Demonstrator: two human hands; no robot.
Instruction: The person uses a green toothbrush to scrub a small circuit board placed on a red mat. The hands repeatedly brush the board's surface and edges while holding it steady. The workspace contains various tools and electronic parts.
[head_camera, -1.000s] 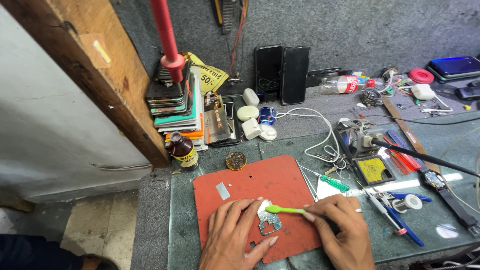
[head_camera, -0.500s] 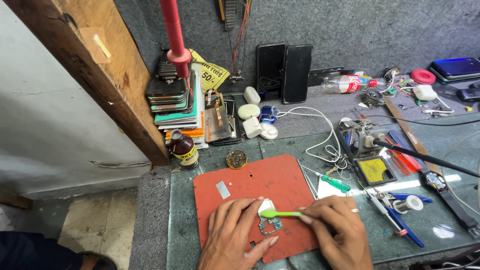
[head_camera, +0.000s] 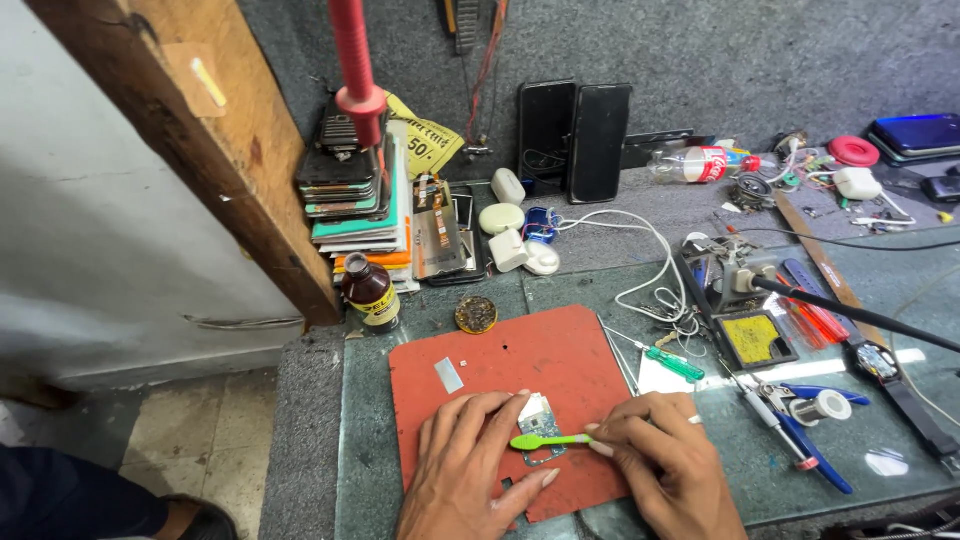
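A small circuit board (head_camera: 541, 420) lies on a red work mat (head_camera: 510, 365) on the bench. My left hand (head_camera: 465, 470) rests flat on the mat, fingertips pressing the board's left edge. Just right of it, my right hand (head_camera: 665, 465) pinches a green brush (head_camera: 545, 441) whose head lies across the board. A small silver plate (head_camera: 449, 375) sits alone on the mat's upper left.
Behind the mat stand a brown bottle (head_camera: 371, 292), a round tin (head_camera: 476, 314), a stack of phones (head_camera: 350, 180) and white cables (head_camera: 640, 270). To the right lie a green screwdriver (head_camera: 672, 362), a yellow sponge tray (head_camera: 757, 338), blue tweezers (head_camera: 815, 450) and a solder spool (head_camera: 832, 405).
Both hands stayed on the board; the brush shifted slightly across it. The camera view tilted a little.
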